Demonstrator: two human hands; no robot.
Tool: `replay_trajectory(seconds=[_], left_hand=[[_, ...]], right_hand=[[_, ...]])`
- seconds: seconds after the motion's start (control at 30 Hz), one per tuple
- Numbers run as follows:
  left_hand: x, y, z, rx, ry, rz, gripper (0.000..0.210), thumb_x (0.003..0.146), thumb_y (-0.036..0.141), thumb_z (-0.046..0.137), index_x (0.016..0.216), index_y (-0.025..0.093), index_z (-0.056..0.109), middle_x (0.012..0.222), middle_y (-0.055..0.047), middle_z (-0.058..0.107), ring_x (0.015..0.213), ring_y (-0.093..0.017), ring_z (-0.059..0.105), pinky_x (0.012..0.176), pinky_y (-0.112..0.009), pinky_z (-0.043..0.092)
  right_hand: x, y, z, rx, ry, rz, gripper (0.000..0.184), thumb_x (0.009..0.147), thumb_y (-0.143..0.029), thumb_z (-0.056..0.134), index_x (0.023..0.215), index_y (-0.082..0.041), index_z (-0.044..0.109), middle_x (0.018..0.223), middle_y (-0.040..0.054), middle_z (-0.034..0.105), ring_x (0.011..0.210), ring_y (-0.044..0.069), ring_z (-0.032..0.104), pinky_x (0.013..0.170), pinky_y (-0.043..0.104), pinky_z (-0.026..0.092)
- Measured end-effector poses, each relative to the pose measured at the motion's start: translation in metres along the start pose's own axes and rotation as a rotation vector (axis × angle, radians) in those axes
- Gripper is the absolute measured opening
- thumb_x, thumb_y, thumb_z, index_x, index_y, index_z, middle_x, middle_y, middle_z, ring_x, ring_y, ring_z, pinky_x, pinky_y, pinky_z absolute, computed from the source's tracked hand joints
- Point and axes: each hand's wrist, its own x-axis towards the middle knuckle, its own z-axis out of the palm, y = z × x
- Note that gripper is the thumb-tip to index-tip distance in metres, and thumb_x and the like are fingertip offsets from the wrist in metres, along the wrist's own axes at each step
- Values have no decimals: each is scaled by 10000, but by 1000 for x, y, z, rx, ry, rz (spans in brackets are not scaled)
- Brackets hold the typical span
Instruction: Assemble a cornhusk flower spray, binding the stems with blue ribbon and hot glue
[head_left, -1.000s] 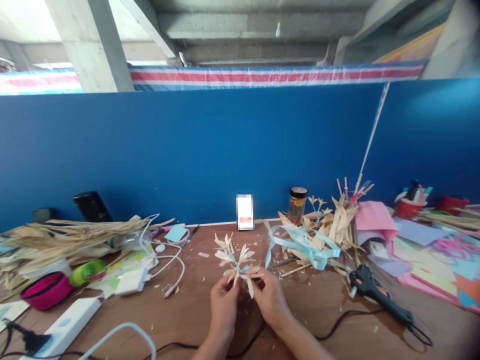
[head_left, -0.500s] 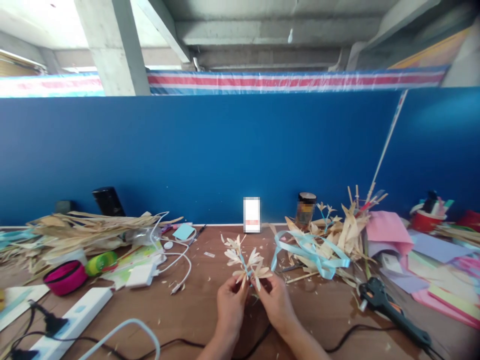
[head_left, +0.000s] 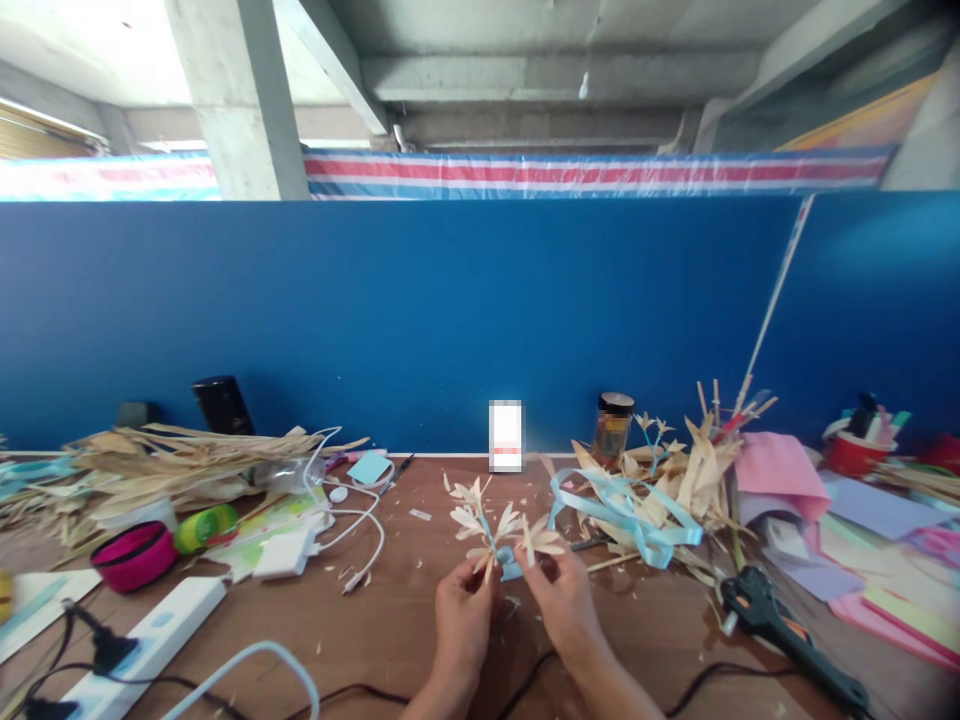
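My left hand (head_left: pixel 465 610) is closed, fingertips pinching the lower stem of a spray of pale corn-husk flowers (head_left: pixel 480 522) with a light blue stem. Slightly to its right, my right hand (head_left: pixel 559 595) is closed in a pinch on a single husk flower (head_left: pixel 538 540). A short piece of light blue ribbon (head_left: pixel 510 565) shows between the two hands; whether it joins the flower to the spray I cannot tell. Both hands are above the brown table (head_left: pixel 420 640).
Right of my hands lie a blue ribbon tangle (head_left: pixel 652 525), dried husks (head_left: pixel 709 470) and a glue gun (head_left: pixel 787 635). On the left are a power strip (head_left: pixel 150 640), a white charger cable (head_left: pixel 379 545), a pink tape roll (head_left: pixel 133 555) and piled husks (head_left: pixel 187 450).
My right hand has moved a little right with the husk flower, widening the gap from my left hand. More blue ribbon shows between them. The left hand still holds the spray.
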Motion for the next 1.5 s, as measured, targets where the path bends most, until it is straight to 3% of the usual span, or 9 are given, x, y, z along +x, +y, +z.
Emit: replay_trajectory(seconds=[0.07, 0.17, 0.33, 0.6, 1.23, 1.5], left_hand=[[0, 2, 1, 21, 6, -9, 285, 657, 385, 638, 615, 103, 626, 402, 67, 399, 391, -50, 297, 386, -164, 263], [-1, 5, 3, 48, 6, -11, 298, 638, 404, 645, 624, 107, 636, 410, 60, 422, 393, -57, 313, 386, -167, 271], [-3, 7, 4, 54, -10, 12, 302, 645, 403, 636, 577, 109, 631, 439, 41, 462, 407, -63, 337, 393, -172, 295], [-4, 7, 6, 7, 3, -31, 265, 621, 349, 660, 695, 96, 686, 495, 11, 544, 428, -76, 392, 411, -178, 335], [-4, 7, 5, 27, 13, -12, 239, 620, 348, 662, 654, 112, 675, 443, 36, 494, 410, -73, 361, 397, -170, 307], [-4, 8, 6, 30, 20, -25, 283, 577, 378, 688, 673, 112, 699, 492, 11, 578, 425, -84, 418, 414, -176, 349]], right_hand=[[10, -9, -5, -37, 61, -14, 202, 749, -334, 564, 831, -155, 603, 787, 55, 615, 700, 167, 565, 655, 260, 455], [24, -17, -8, -120, 86, -63, 178, 709, -328, 600, 773, -167, 645, 946, 83, 597, 894, 213, 541, 818, 332, 415], [32, -10, 4, -205, 80, -82, 152, 676, -317, 618, 703, -176, 668, 1061, 98, 560, 1047, 255, 470, 923, 388, 347], [30, 6, 11, -206, 39, -51, 174, 691, -317, 599, 737, -165, 669, 1102, 115, 551, 1033, 254, 495, 912, 382, 369], [30, -1, 7, -198, 71, -75, 153, 707, -306, 588, 739, -175, 660, 1014, 78, 598, 906, 207, 559, 830, 310, 420], [29, -5, 8, -155, 86, -60, 154, 694, -300, 603, 767, -180, 668, 1013, 75, 600, 920, 213, 552, 838, 308, 418]])
